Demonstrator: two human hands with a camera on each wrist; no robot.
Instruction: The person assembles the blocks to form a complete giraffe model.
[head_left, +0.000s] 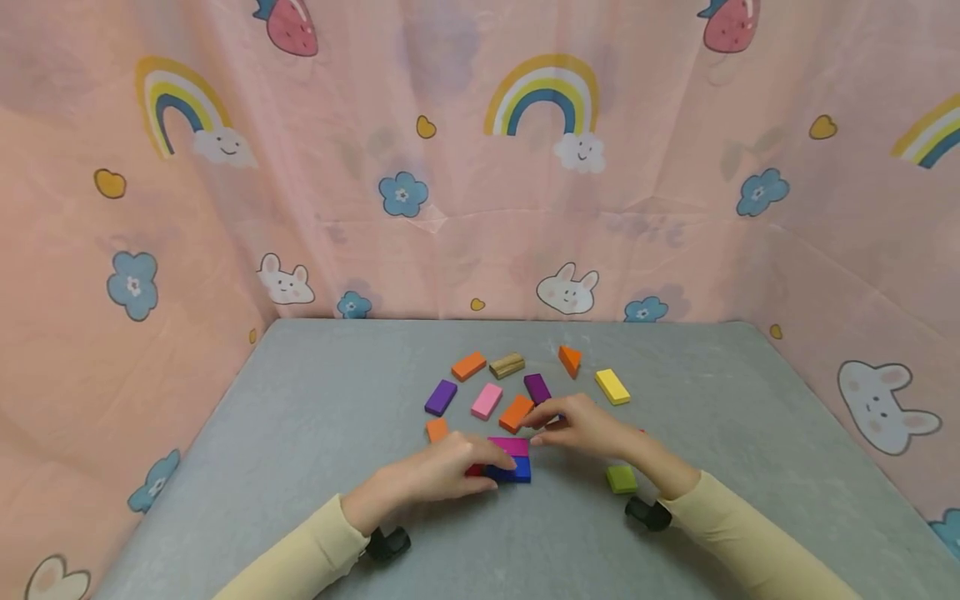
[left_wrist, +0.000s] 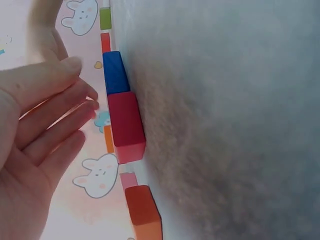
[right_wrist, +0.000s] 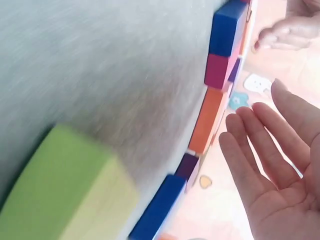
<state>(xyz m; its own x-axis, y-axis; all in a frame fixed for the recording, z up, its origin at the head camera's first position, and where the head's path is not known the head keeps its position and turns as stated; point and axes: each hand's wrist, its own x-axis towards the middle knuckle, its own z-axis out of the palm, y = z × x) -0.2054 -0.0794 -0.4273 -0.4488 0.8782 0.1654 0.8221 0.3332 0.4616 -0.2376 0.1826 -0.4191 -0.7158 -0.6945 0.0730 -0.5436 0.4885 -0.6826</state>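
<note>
My left hand (head_left: 438, 468) hovers over a blue block (head_left: 522, 472) and a red block (head_left: 475, 471), its fingers loosely bent and holding nothing. Just behind the blue block lies a magenta block (head_left: 510, 447). In the left wrist view the red block (left_wrist: 126, 120) and blue block (left_wrist: 116, 72) sit end to end, apart from the fingertips. Right of the magenta block, my right hand (head_left: 576, 425) is in the air with relaxed fingers and nothing in its grasp. Its fingertips overlap an orange block (head_left: 514, 413) in the head view. A second blue block (right_wrist: 157, 207) shows in the right wrist view.
Farther back on the grey table (head_left: 337, 375) are a purple block (head_left: 441, 397), pink block (head_left: 487, 401), orange block (head_left: 468, 366), wood-grain block (head_left: 507, 365), dark purple block (head_left: 536, 387), orange triangle (head_left: 570, 360) and yellow block (head_left: 612, 387). A green block (head_left: 621, 479) lies near the right wrist.
</note>
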